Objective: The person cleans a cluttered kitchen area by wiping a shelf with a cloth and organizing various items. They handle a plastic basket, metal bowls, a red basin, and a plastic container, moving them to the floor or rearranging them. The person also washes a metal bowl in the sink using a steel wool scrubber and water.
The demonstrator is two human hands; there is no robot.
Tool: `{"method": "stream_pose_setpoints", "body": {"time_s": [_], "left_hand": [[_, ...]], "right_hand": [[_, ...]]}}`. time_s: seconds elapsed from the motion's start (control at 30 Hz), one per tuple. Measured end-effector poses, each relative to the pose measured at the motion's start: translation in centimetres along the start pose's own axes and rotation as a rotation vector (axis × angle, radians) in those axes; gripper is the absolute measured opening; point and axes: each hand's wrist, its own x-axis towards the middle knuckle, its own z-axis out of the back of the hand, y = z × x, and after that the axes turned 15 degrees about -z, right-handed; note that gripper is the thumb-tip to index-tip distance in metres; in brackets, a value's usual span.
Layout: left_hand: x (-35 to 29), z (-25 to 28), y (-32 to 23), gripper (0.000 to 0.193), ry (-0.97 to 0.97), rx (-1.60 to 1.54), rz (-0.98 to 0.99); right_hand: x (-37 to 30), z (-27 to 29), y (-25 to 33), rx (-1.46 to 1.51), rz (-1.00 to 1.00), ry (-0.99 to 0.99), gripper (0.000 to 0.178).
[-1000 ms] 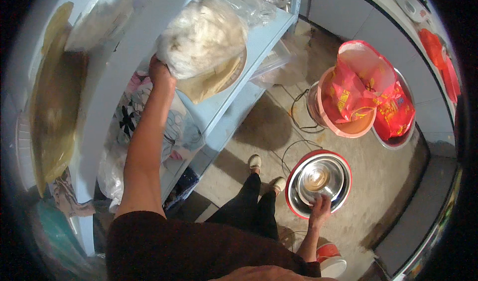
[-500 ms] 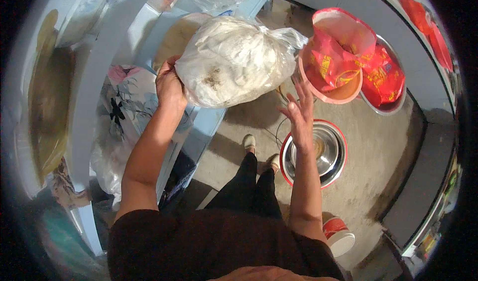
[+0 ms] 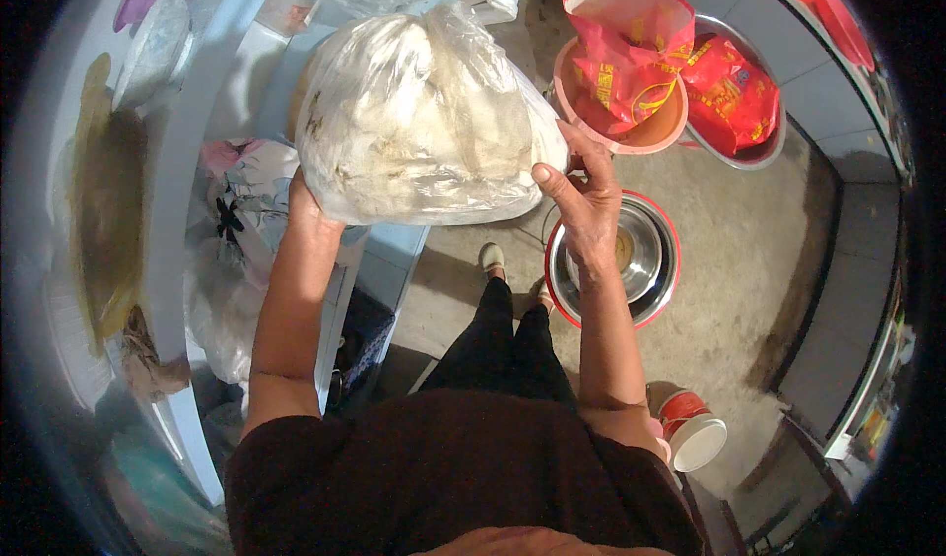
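A bulky white plastic bag (image 3: 424, 132), stuffed full and smudged with brown, is held up in front of me. Its gathered top points away, toward the upper right. My left hand (image 3: 311, 203) supports the bag's left lower side, its fingers hidden behind the plastic. At the right side, my right hand (image 3: 588, 196) grips the bag's edge, thumb in front and fingers curled behind. What fills the bag cannot be made out through the cloudy plastic.
Light-blue shelving (image 3: 389, 261) runs along the left, with a flowered cloth bag (image 3: 246, 211) on it. On the floor are nested metal basins (image 3: 631, 261), an orange-pink tub (image 3: 641, 144) with a red bag, a metal basin (image 3: 764, 157) with another red bag, and a red-and-white bucket (image 3: 698, 442).
The bag has turned and shifted left, its gathered end swinging upward. My right hand, open and apart from it before, has come onto its right side.
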Motion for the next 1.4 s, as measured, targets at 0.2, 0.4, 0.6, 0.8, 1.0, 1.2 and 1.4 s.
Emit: {"method": "stream_pose_setpoints", "body": {"time_s": [0.2, 0.4, 0.6, 0.8, 1.0, 1.2, 1.4], "left_hand": [[-1.7, -2.2, 0.4, 0.049, -0.026, 0.0, 0.027], [-3.9, -1.0, 1.2, 0.046, -0.041, 0.016, -0.006], [-8.8, 0.3, 3.3, 0.043, -0.099, 0.148, -0.151], [-13.8, -0.5, 6.4, 0.034, -0.585, -0.138, 0.02], [-20.0, 0.8, 6.5, 0.048, -0.506, -0.48, 0.039], [-25.0, 1.5, 7.4, 0.053, -0.426, -0.266, 0.057], [-29.3, 4.3, 7.5, 0.056, -0.24, -0.426, -0.181]], "right_hand": [[-2.1, 1.1, 1.8, 0.026, -0.039, -0.016, 0.046], [-3.3, 1.8, 2.6, 0.164, -0.056, 0.041, 0.041], [-4.5, 2.8, 2.2, 0.004, -0.136, 0.011, 0.034], [-5.0, 5.7, -0.8, -0.137, -0.121, 0.076, 0.026], [-5.4, 4.6, -4.1, 0.134, -0.194, 0.263, 0.017], [-4.8, 1.4, -4.7, 0.151, -0.238, 0.394, 0.014], [-6.4, -4.7, -4.0, 0.127, -0.124, 0.719, 0.018]]}}
